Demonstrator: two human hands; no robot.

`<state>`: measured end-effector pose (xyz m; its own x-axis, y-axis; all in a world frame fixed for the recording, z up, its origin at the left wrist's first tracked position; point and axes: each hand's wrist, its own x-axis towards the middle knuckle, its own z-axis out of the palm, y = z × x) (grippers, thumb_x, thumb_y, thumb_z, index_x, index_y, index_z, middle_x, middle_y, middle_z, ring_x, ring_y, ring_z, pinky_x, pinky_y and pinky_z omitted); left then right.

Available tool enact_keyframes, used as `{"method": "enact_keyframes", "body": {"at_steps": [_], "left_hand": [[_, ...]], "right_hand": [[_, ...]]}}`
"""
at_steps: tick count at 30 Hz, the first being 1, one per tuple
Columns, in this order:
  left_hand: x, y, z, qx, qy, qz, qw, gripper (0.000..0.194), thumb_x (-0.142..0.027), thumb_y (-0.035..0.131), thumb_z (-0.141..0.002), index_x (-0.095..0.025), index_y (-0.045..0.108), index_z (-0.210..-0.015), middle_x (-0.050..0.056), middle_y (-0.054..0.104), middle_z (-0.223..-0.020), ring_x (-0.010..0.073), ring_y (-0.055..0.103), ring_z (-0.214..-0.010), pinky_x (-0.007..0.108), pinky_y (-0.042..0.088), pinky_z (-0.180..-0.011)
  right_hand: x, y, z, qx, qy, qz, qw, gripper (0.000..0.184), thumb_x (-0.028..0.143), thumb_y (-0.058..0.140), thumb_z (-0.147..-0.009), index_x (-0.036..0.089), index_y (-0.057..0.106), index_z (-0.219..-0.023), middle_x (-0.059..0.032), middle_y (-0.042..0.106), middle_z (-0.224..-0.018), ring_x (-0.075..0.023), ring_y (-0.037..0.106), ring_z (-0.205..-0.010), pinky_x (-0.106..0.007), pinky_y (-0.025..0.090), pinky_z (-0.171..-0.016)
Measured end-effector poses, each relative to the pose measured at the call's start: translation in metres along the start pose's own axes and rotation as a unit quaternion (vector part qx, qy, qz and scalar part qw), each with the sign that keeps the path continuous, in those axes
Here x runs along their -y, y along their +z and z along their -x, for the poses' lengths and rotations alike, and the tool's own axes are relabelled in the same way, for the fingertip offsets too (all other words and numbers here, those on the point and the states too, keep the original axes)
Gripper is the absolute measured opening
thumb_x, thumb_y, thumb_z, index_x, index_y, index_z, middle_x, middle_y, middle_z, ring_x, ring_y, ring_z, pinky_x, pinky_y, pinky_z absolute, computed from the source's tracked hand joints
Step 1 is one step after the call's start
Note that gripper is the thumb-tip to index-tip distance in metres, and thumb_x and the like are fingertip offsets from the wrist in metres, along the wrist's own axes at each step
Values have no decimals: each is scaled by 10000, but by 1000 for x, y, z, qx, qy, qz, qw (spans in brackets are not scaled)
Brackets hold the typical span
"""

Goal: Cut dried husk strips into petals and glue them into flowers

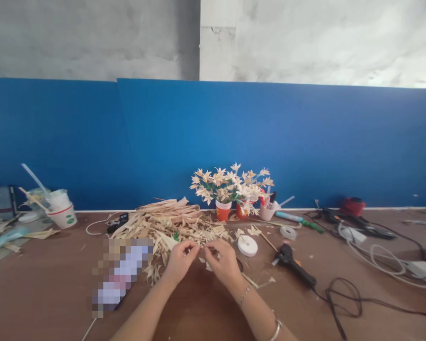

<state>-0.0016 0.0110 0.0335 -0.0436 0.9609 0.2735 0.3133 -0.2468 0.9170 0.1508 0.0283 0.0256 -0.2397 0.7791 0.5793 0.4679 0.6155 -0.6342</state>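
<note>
Bare forearms (152, 298) leading to left hand (181, 260) and right hand (224, 265), fingertips pinched, nearly meeting.
Whether anything sits between the fingertips: cannot tell. Beyond the grip and leftward, nearer the left hand: pile of dry husk strips (170, 220), long axis mostly crosswise, papery, curled, ragged. Farther beyond, slightly right: pale, star-shaped flowers (220, 177) above a ridged red-and-white cup (223, 211). Right of the grip: smooth black glue gun (300, 271), lying slantwise. Just beyond the right hand: round, flat white roll (247, 246).

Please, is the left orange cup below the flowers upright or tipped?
Upright: the cup stands on its base, its white rim on top.
</note>
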Motion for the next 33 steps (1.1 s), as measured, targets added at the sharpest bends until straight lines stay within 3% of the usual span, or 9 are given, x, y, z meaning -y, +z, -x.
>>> {"method": "enact_keyframes", "body": {"at_steps": [9,14,18,26,30,33], "left_hand": [[8,-4,-3,-30,5,2,1000,261,-395,537,-747,-171,597,-627,-3,579,-597,145,507,-587,231,396,-584],[12,-6,-5,-43,6,-13,999,269,-402,532,-759,-167,607,-650,7,596,-619,152,518,-602,232,395,-582],[12,-6,-5,-55,11,-23,998,275,-401,532,-760,-166,617,-643,13,613,-625,157,531,-611,237,399,-591],[16,-7,-6,-61,31,-48,996,273,-367,493,-794,-167,605,-647,18,612,-629,164,547,-626,259,422,-617],[19,-6,-4,-92,103,-114,984,189,-280,514,-785,-183,640,-889,68,654,-921,221,581,-886,335,449,-767],[15,-4,-1,-111,193,-165,961,306,-225,557,-764,-211,598,-1067,87,601,-1101,242,513,-1064,401,395,-913]], "right_hand": [[-6,-1,-2,8,57,-58,997,251,223,553,-754,177,645,-983,-68,684,-817,-182,619,-700,-294,487,-703],[-4,-4,-2,-6,39,-50,998,137,223,543,-770,171,654,-830,-70,672,-782,-180,600,-697,-279,466,-671],[-3,-6,-2,-5,32,-73,997,170,254,511,-814,176,653,-764,-60,663,-746,-174,579,-692,-271,443,-656],[-6,-7,-4,-50,108,-119,986,244,331,527,-807,152,658,-705,-51,651,-680,-162,560,-645,-249,434,-603],[-5,-6,-4,-42,96,-127,986,254,336,523,-803,146,659,-705,-41,652,-678,-151,561,-631,-234,436,-594],[-4,-5,-4,-29,86,-131,987,254,339,524,-802,147,665,-714,-36,649,-666,-144,558,-613,-229,433,-594]]}}
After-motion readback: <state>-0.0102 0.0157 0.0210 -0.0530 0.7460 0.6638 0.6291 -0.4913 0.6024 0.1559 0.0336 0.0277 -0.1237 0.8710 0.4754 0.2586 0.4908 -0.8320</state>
